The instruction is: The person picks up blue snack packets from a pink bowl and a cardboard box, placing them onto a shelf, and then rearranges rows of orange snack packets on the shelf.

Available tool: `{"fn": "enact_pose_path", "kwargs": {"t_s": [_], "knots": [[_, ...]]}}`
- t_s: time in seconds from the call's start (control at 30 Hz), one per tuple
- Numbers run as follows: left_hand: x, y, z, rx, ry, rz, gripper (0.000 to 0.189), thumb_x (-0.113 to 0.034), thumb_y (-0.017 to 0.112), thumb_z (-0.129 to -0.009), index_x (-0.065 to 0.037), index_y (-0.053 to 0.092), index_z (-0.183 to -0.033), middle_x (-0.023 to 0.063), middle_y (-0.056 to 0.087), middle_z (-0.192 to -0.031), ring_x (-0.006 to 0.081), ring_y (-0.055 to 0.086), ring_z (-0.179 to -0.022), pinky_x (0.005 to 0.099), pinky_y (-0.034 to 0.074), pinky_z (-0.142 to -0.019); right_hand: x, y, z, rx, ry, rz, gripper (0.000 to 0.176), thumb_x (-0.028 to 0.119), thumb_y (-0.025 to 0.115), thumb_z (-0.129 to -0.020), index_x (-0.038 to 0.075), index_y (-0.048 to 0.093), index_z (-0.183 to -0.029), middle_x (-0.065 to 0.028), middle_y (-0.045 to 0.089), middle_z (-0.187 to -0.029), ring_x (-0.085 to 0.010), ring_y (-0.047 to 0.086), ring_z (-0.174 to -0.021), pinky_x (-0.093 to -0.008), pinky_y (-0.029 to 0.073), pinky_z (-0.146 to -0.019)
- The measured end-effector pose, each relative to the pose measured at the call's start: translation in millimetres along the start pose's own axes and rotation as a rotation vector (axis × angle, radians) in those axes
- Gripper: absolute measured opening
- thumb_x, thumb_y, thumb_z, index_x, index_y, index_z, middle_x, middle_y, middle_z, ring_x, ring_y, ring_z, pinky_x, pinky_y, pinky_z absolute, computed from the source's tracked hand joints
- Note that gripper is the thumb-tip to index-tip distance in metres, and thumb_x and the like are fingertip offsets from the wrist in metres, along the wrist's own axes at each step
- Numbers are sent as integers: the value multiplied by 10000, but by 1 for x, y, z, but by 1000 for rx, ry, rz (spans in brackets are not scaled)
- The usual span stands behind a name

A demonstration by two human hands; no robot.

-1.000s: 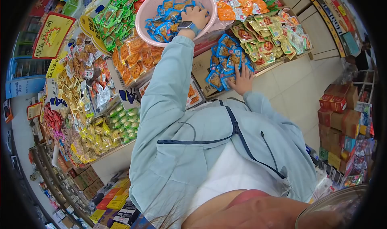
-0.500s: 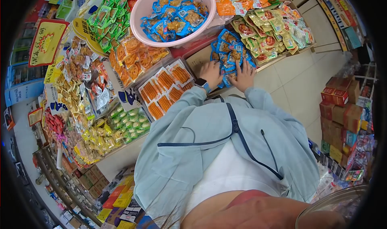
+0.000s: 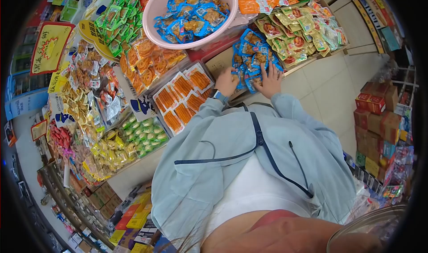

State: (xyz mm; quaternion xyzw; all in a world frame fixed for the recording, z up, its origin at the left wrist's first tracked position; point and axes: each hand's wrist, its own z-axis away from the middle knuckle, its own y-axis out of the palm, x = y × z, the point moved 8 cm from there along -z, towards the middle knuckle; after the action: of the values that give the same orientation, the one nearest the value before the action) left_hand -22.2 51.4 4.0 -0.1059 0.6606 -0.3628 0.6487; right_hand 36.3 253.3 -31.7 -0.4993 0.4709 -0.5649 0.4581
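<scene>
The hands are seen at the near edge of a pile of blue snack packets point(image 3: 250, 57). The left hand point(image 3: 227, 81) is curled at the pile's left side, against the packets. Whether a packet is gripped in it cannot be told. A blue wristwatch point(image 3: 218, 95) is worn on that wrist. The right hand point(image 3: 270, 80) is laid open on the pile's near right part, fingers spread and pressed flat on the packets.

The pile is held in an open cardboard box point(image 3: 219, 62), whose bare flap shows just left of the packets. More packets of the same blue kind are heaped in a pink basin point(image 3: 154, 16), set beyond the box and to its left. Clear trays of orange sticks point(image 3: 183, 97) are placed just left of the left hand. Yellow-green packets point(image 3: 296, 32) are spread to the right of the pile, orange packets point(image 3: 149, 59) and green ones point(image 3: 118, 16) farther left. Stacked cartons point(image 3: 374, 115) are seen on the tiled floor point(image 3: 325, 101), well apart on the right.
</scene>
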Motion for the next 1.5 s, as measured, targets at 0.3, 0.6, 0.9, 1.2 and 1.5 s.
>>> {"fn": "enact_pose_path", "kwargs": {"t_s": [0.3, 0.6, 0.9, 1.2, 1.5], "knots": [[-99, -225, -42, -739, 371, 83, 339, -127, 729, -785, -19, 589, -1074, 159, 599, -1049, 324, 578, -996, 405, 452, -884, -1, 2, 3, -32, -8, -11, 943, 592, 638, -795, 224, 210, -1551, -199, 147, -1591, -359, 149, -1468, -647, 146, -1111], [-39, -217, -190, -267, 65, -754, 490, -416, 602, -876, -175, 597, -1302, 126, 564, -1337, 350, 531, -1191, 529, 389, -1009, -1, 1, 1, 17, -1, -28, 937, 589, 614, -817, 204, 185, -1555, -208, 114, -1596, -382, 110, -1472, -664, 128, -1106], [-111, -199, -145, -555, 376, -635, 454, -388, 659, -842, -184, 623, -1245, 108, 585, -1241, 350, 498, -1150, 512, 386, -960, -3, 6, -1, 51, 11, -7, 944, 610, 597, -819, 196, 177, -1557, -213, 97, -1599, -385, 87, -1477, -674, 109, -1107], [-113, -14, -44, -42, 605, -249, 383, -194, 664, -803, -44, 606, -1151, 134, 640, -989, 336, 587, -987, 474, 460, -859, -2, 6, 2, 41, 8, 13, 928, 622, 591, -820, 205, 201, -1552, -212, 118, -1595, -378, 123, -1471, -670, 117, -1106], [-13, 93, -94, 134, -14, 215, 587, -261, 698, -831, 1, 504, -1319, 176, 663, -1076, 340, 626, -982, 434, 494, -892, -2, 4, 2, 5, -14, -12, 834, 640, 564, -830, 301, 267, -1531, -209, 101, -1603, -379, 115, -1478, -665, 104, -1111]]}}
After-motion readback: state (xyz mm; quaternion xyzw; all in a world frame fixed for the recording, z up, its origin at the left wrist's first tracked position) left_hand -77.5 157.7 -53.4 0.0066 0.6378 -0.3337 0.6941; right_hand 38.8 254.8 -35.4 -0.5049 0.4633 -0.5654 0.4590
